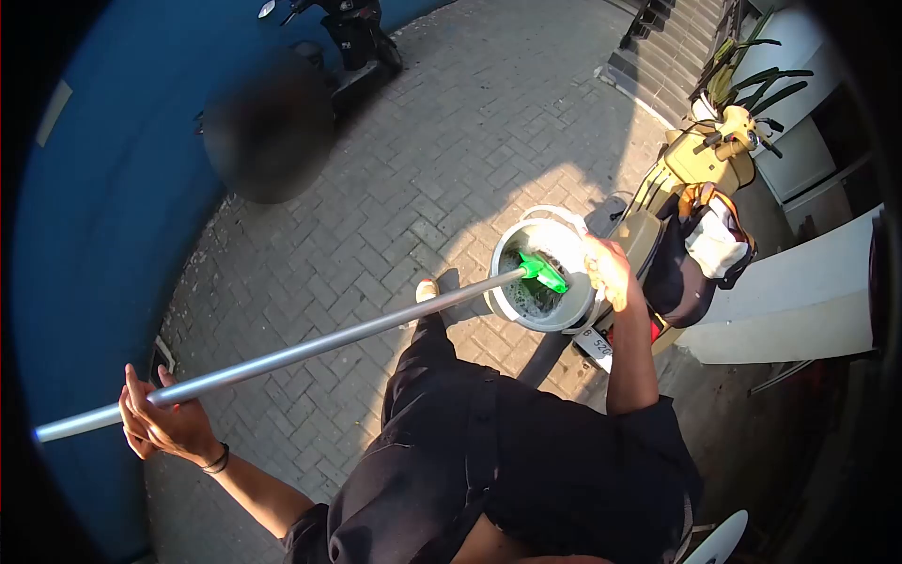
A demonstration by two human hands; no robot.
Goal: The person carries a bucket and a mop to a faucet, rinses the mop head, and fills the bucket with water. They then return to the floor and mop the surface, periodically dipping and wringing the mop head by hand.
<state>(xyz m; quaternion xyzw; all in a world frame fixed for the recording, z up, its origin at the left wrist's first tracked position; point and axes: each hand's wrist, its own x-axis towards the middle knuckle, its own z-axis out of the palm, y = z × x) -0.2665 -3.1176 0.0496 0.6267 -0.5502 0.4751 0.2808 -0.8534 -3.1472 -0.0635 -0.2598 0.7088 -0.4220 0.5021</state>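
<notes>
A long silver pole [319, 349] slants across the view, with a green brush head [545, 273] at its far end. That head is inside a white bucket [505, 299] holding dark, foamy liquid. At the left, my left hand [162, 420] holds the pole near its other end, some fingers wrapped round it and others extended. My right hand [609, 268] is closed at the bucket's right rim, by its raised handle [554, 211]; exactly what the fingers grip is hard to make out.
A beige scooter [705, 164] stands right of the bucket, a dark bag with white cloth [716, 242] on it. A black scooter [362, 47] stands by the blue wall [103, 188]. Stairs [667, 56] rise at the upper right. My foot [427, 289] is left of the bucket.
</notes>
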